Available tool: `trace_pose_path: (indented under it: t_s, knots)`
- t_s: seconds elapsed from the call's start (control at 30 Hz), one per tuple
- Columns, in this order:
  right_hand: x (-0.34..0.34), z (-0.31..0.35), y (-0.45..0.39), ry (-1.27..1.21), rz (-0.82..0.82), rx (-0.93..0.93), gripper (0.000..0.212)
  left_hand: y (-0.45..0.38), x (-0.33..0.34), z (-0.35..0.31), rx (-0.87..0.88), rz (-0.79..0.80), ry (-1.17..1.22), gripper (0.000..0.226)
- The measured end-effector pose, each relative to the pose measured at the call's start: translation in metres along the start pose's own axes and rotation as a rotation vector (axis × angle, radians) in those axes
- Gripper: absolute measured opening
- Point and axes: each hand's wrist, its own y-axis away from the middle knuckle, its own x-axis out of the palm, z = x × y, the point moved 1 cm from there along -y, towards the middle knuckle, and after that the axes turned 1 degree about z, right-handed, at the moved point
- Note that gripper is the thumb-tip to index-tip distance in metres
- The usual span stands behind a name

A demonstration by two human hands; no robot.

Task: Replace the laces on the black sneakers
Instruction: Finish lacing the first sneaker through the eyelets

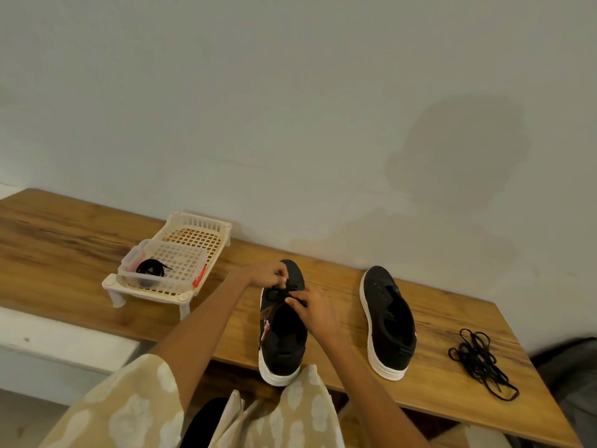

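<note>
Both hands, left hand (268, 273) and right hand (311, 307), pinch the lace (280, 291) over the near sneaker (282, 334), fingers narrow, probably to thread the eyelets.

Bare table (339, 305) between 2 sneakers; basket (181, 253) stands left.

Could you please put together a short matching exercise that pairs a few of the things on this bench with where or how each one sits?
Things:
1. left sneaker
2. right sneaker
3. loose laces
4. coiled lace

States:
A. in the clear tub on the white rack
B. heaped on the bench's right end
C. both hands at its eyelets
D. standing untouched, eyelets bare

Pairs: 1-C, 2-D, 3-B, 4-A
</note>
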Motion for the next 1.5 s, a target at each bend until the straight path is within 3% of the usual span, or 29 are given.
trace_pose_path:
  t_s: [0.2, 0.37, 0.4, 0.53, 0.7, 0.83, 1.0, 1.2, 1.3, 1.43, 1.5]
  knots:
    - [0.001, 0.0, 0.001, 0.002, 0.003, -0.006, 0.03, 0.004, 0.019, 0.004, -0.162, -0.323, 0.523, 0.009]
    - [0.0, 0.003, 0.002, -0.026, 0.019, 0.039, 0.031, 0.029, 0.037, 0.017, -0.218, -0.553, 0.732, 0.033]
    - [0.0, 0.004, 0.002, -0.029, 0.018, 0.04, 0.031, 0.034, 0.042, 0.021, -0.22, -0.564, 0.732, 0.031]
    - [-0.001, 0.005, 0.004, -0.006, -0.004, 0.065, 0.031, 0.05, 0.062, 0.024, -0.189, -0.306, 0.618, 0.024]
    - [-0.003, 0.006, 0.005, 0.012, 0.016, 0.072, 0.031, 0.056, 0.053, 0.021, -0.093, -0.358, 0.674, 0.013]
    - [-0.004, 0.004, 0.004, 0.018, 0.008, 0.064, 0.031, 0.054, 0.047, 0.015, -0.069, -0.249, 0.611, 0.015]
    - [-0.001, 0.006, 0.004, 0.02, 0.017, 0.059, 0.029, 0.049, 0.055, 0.015, -0.14, -0.374, 0.642, 0.017]
    - [0.002, 0.002, 0.003, 0.012, 0.007, 0.064, 0.029, 0.051, 0.052, 0.017, -0.183, -0.401, 0.73, 0.022]
    - [0.003, 0.002, 0.003, -0.01, 0.0, 0.091, 0.032, 0.058, 0.059, 0.004, -0.168, -0.56, 0.609, 0.043]
    - [-0.001, 0.004, 0.003, -0.086, 0.009, 0.109, 0.03, 0.065, 0.073, -0.01, -0.007, -0.594, -0.112, 0.038]
    - [-0.003, 0.005, 0.002, -0.107, 0.038, 0.107, 0.027, 0.064, 0.076, -0.014, -0.037, -0.587, -0.295, 0.039]
